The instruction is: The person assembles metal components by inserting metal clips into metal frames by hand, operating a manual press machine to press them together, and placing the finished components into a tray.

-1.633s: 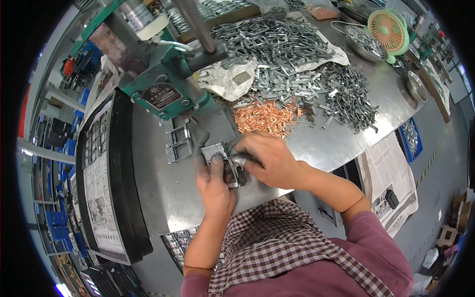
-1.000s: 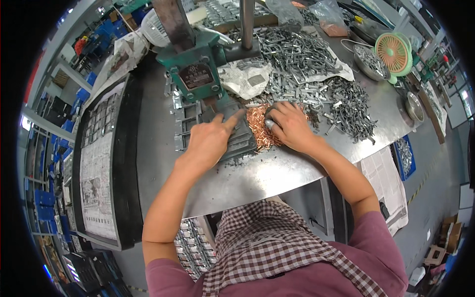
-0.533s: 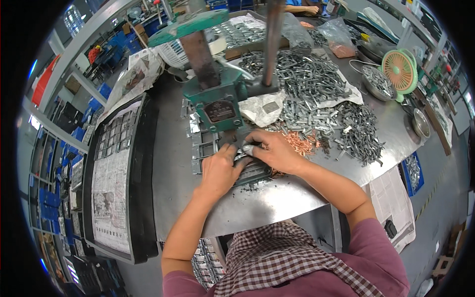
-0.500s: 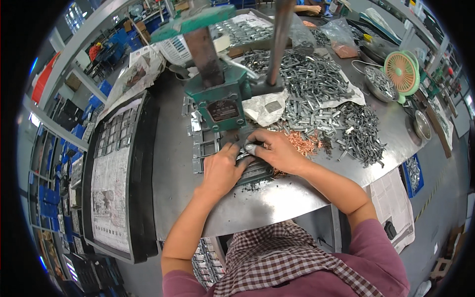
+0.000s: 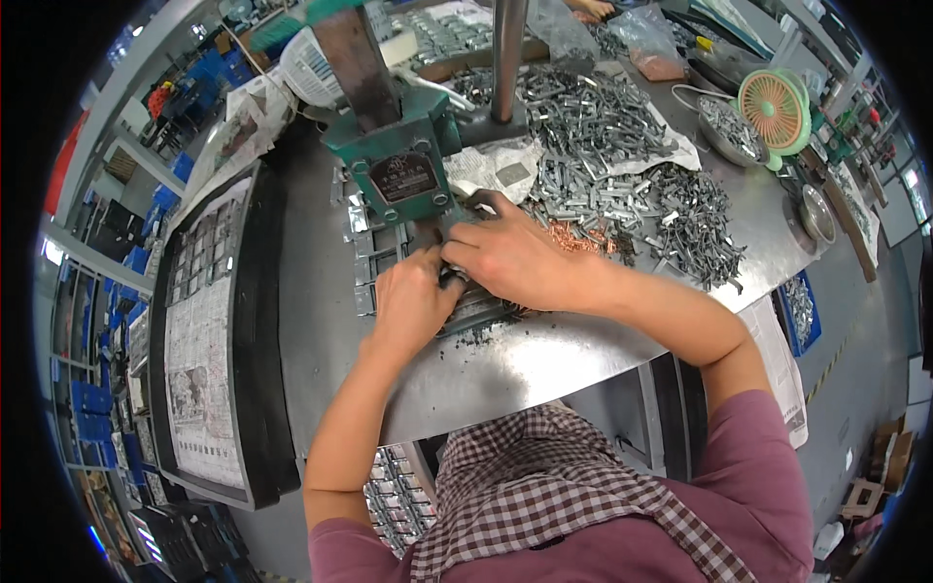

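Observation:
A green hand press (image 5: 398,173) stands over the metal bench, and both of my hands meet at its base (image 5: 476,313) under the ram. My left hand (image 5: 413,291) is closed, with fingertips bent in below the ram. From the right my right hand (image 5: 507,255) reaches across, its fingers curled against the left fingertips. Whatever they grip is hidden behind the fingers and the press. Flat silver metal parts (image 5: 374,257) lie in a column just left of the press. Small copper-coloured pieces (image 5: 580,236) are heaped beyond my right wrist.
Piles of silver metal strips (image 5: 593,121) and dark clips (image 5: 692,223) cover the bench's right side. At the left stands a black-rimmed tray (image 5: 262,389) with paper and metal parts. A green-and-orange fan (image 5: 775,110) and metal bowl (image 5: 734,134) are at the right.
The view has shifted, so the bench sits further up and left. My right hand has moved over the press base, its fingers under the ram; the small metal piece between my fingers is now hidden.

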Tool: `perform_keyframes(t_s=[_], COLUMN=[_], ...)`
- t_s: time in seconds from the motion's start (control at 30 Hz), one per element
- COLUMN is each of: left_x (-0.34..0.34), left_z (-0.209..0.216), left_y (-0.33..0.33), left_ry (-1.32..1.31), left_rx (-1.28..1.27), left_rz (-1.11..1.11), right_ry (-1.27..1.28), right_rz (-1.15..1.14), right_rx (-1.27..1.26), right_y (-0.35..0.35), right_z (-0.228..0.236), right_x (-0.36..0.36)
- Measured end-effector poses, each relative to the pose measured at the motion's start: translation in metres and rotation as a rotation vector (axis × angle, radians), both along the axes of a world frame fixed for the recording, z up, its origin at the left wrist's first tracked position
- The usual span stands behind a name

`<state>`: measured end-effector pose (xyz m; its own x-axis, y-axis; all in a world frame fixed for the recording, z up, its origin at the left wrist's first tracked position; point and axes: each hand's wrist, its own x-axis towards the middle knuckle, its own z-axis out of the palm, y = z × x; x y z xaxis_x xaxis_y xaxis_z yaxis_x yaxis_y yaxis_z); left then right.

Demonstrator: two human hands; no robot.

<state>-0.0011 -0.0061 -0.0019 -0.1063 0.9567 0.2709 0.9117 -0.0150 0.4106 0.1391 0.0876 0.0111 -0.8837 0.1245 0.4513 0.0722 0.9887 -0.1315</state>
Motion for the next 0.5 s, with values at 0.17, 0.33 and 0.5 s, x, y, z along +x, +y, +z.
perform_keyframes(t_s=[0.17,0.33,0.5], left_x=[0.007,0.000,-0.012], left_z=[0.000,0.003,-0.003], left_y=[0.005,0.002,0.006], left_ry=[0.024,0.010,-0.248], left_rx=[0.049,0.003,-0.038], left_rz=[0.038,0.084,0.053], right_ry=[0.178,-0.017,0.218], right_rz=[-0.191,-0.164,-0.140], right_rx=[-0.226,-0.393,-0.580], right_y=[-0.003,0.008,0.018], right_z=[-0.014,-0.002,0.020], right_x=[0.006,-0.002,0.029])
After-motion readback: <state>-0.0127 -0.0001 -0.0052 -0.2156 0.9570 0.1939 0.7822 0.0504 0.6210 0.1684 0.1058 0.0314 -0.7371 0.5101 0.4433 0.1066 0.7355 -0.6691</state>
